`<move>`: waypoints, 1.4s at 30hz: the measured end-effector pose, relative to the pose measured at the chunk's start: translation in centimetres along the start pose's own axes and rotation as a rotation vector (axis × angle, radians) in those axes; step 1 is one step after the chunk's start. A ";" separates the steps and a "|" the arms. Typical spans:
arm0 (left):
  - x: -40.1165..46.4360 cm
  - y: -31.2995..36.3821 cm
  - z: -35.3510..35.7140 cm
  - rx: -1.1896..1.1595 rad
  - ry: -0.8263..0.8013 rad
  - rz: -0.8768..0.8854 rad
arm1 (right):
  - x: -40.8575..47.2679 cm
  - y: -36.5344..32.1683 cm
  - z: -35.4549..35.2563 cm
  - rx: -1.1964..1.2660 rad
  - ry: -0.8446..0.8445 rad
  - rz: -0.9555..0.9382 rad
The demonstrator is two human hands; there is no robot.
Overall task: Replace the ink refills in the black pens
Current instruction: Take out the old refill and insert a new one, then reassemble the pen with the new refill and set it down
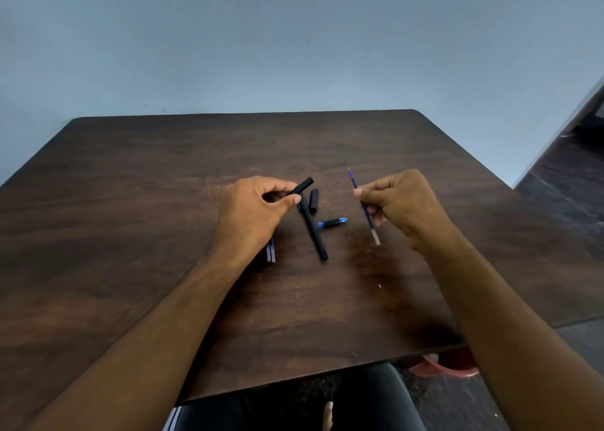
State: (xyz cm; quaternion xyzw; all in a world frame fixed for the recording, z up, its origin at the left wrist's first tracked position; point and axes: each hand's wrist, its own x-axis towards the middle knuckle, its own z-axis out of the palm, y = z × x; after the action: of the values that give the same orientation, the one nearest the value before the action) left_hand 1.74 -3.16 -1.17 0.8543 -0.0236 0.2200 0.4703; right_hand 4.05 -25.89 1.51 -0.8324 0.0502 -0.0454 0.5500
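My left hand (255, 211) pinches a black pen barrel (302, 186) that points up and to the right, just above the table. My right hand (398, 201) grips a thin blue ink refill (352, 179), held tilted, tip pointing away, its clear end (376, 236) sticking out below the fingers. On the table between the hands lie a whole black pen (313, 231), a black cap (313, 200) and a short blue-tipped pen part (333, 222). Two blue refills (271, 254) lie partly hidden under my left wrist.
The dark wooden table (163, 201) stands against a pale blue wall. Its right edge runs close to my right forearm, with dark floor beyond. Below the near edge are a black seat (376, 398) and a red object (444, 367) on the floor.
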 end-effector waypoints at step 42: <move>-0.3 0.2 0.1 0.009 -0.014 -0.061 | 0.1 1.4 1.7 -0.456 0.077 -0.012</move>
State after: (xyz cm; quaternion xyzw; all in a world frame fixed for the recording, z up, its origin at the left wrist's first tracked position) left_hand 1.48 -3.33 -1.17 0.8582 0.0003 0.1997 0.4730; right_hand 4.34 -24.88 -0.40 -0.9332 0.0752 -0.0681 0.3449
